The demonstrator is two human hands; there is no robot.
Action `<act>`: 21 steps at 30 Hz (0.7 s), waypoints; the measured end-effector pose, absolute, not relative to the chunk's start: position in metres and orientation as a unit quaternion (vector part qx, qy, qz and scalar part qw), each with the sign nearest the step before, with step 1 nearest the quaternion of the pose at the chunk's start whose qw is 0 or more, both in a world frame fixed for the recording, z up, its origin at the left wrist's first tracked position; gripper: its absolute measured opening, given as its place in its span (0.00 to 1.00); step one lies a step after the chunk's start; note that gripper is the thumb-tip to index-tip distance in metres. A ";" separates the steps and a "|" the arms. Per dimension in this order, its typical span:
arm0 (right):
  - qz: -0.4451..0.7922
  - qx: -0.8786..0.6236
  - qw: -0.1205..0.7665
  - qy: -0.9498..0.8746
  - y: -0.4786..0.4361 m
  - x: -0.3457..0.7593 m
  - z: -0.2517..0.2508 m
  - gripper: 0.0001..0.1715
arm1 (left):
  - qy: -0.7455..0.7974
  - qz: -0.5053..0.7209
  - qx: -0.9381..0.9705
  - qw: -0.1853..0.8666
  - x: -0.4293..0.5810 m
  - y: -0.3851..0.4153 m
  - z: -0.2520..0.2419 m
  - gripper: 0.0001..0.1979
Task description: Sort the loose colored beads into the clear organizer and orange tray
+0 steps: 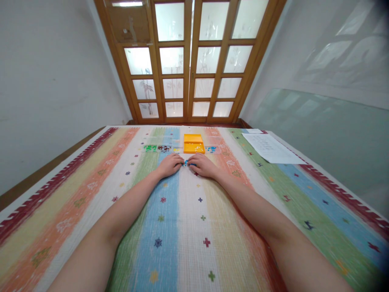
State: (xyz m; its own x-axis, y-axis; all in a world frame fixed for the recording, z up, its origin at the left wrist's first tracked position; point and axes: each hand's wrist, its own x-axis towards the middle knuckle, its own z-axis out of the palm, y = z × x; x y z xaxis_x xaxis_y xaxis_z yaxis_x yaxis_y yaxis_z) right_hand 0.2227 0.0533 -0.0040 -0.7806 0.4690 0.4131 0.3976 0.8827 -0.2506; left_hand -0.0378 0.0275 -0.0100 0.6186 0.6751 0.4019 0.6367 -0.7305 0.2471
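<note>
Both my forearms stretch out over a striped, many-coloured cloth [188, 227]. My left hand [170, 164] and my right hand [203, 165] lie side by side on it, fingers curled and meeting over a small blue piece [185, 163]. The fingertips pinch at that piece; what exactly each hand grips is too small to make out. Just beyond the hands stands an open orange box [193, 143]. A clear strip of compartments [161, 149] with green, dark red, yellow and blue small pieces runs beside the box.
A white printed sheet [270, 148] lies at the far right of the cloth. Wooden glazed doors [190, 61] stand behind the table, with pale walls on both sides.
</note>
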 end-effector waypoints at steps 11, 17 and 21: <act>0.049 -0.187 0.249 -0.949 0.052 0.221 -0.004 0.13 | 0.435 0.254 0.863 0.029 -0.046 0.034 -0.017 0.13; 0.036 -0.196 0.261 -0.945 0.053 0.220 -0.006 0.13 | 0.455 0.258 0.852 0.015 -0.049 0.036 -0.017 0.13; 0.036 -0.199 0.262 -0.944 0.055 0.221 -0.007 0.13 | 0.475 0.261 0.840 0.018 -0.051 0.037 -0.018 0.13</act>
State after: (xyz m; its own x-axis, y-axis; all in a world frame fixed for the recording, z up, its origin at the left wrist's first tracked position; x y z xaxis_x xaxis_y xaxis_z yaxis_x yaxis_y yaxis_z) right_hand 0.2214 0.0553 -0.0072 -0.7838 0.3946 0.4795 0.3573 0.9181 -0.1714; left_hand -0.0513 0.0368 -0.0176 0.4128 0.8076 0.4212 0.7892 -0.5480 0.2773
